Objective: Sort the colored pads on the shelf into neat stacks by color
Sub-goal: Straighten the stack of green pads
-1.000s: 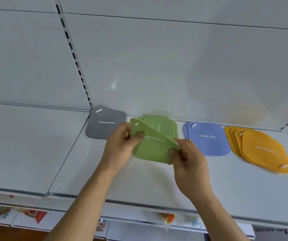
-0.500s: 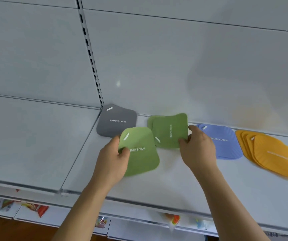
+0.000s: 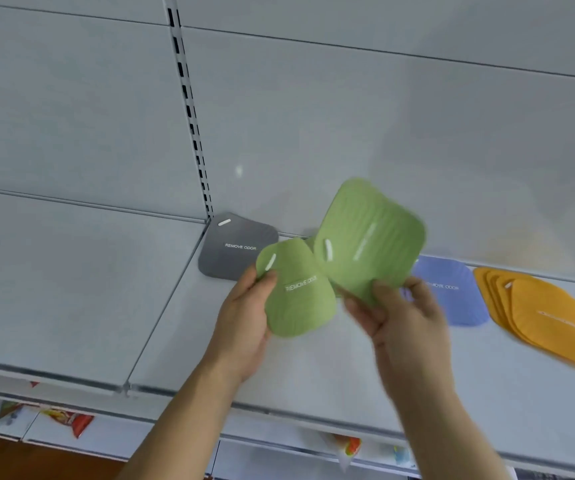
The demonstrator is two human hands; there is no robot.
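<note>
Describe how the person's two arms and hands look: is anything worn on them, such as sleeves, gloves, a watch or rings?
Both forearms are bare as far as the picture shows; no sleeve is in view. The left hand and the right hand wear no gloves. No watch, bracelet or ring shows on either wrist or on the fingers in view. The right hand is somewhat blurred, so small details there cannot be told.

White metal shelf [image 3: 106, 306], level under my grip. Lying on it: one grey pad [image 3: 230, 251] marked REMOVE ODOR, flat at the back, just left of my left hand [image 3: 244, 327]; one blue pad [image 3: 452, 292], flat, behind my right hand [image 3: 407, 317]; a fanned stack of orange pads [image 3: 549, 323] further right, beside the blue.
</note>
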